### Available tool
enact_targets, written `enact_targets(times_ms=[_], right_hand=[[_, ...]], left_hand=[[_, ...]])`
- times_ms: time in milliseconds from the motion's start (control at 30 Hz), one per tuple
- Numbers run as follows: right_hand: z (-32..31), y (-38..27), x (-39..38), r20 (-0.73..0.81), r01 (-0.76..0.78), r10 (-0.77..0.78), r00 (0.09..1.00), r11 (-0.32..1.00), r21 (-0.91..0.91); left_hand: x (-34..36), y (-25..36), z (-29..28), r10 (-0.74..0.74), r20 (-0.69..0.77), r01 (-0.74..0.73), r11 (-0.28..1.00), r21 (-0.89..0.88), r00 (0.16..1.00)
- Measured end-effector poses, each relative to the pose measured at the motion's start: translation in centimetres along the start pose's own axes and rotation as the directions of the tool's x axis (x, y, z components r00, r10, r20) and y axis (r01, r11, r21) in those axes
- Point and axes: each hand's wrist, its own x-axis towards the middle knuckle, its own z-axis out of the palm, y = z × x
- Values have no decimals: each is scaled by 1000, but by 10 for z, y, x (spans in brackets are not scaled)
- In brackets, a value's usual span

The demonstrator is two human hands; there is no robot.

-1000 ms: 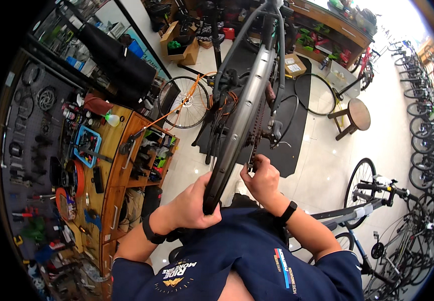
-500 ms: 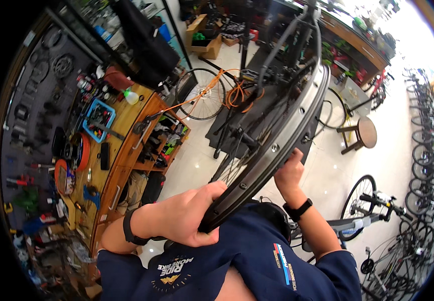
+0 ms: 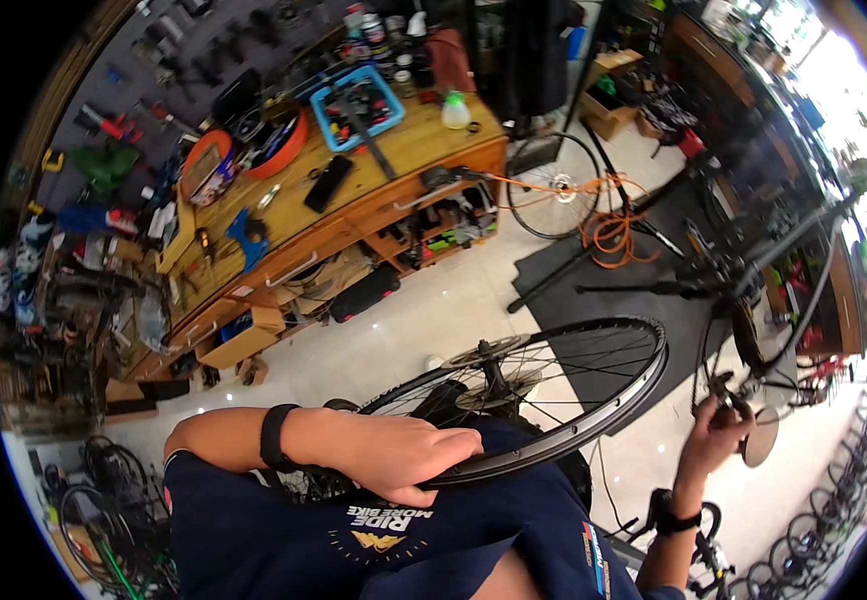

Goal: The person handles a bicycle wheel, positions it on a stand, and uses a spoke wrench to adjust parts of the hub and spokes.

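Note:
My left hand (image 3: pixel 408 455) is closed on the rim of a black spoked bicycle wheel (image 3: pixel 593 424) with no tyre visible. The wheel is tilted almost flat in front of my body, a disc rotor (image 3: pixel 483 352) at its hub, and its near left part is hidden by my forearm. To the right, my right hand (image 3: pixel 715 435) has its fingers closed on the dark rear derailleur (image 3: pixel 725 395), which hangs by the chain at the back of a dark bike frame (image 3: pixel 773 255).
A wooden workbench (image 3: pixel 333 230) with tubs and tools runs along the far side. Behind lie a dark mat (image 3: pixel 673 230), a loose wheel (image 3: pixel 513 210), orange hose (image 3: pixel 608 240) and stand legs (image 3: pixel 543 288). A round stool (image 3: pixel 761 445) stands right, near rows of bikes (image 3: pixel 833 480).
The wheel has come away from the bike frame, swinging left and tipping from upright to nearly flat with my left hand. My view has turned left toward the bench; my right hand stays at the derailleur.

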Motion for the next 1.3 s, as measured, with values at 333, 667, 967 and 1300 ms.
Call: enact_targets(times_ms=[333,667,967,1300], right_hand=[[73,-132,-34,146,338,-320,936,933,-123],[243,-274,-51,744,572,-514,426,790,219],[388,-410,-58,677,690,-619,-398,284,666],[504,-540,-185,390,15,-393,-833,688,725]], left_hand=[[-145,-32,-21,-326,-367,277,944,-179,871],[-244,-10,-21,-257,-935,-156,941,-299,243],[-268,50,-52,108,-922,56,994,94,-372],[-312,97,-66,510,-628,462,849,258,-587]])
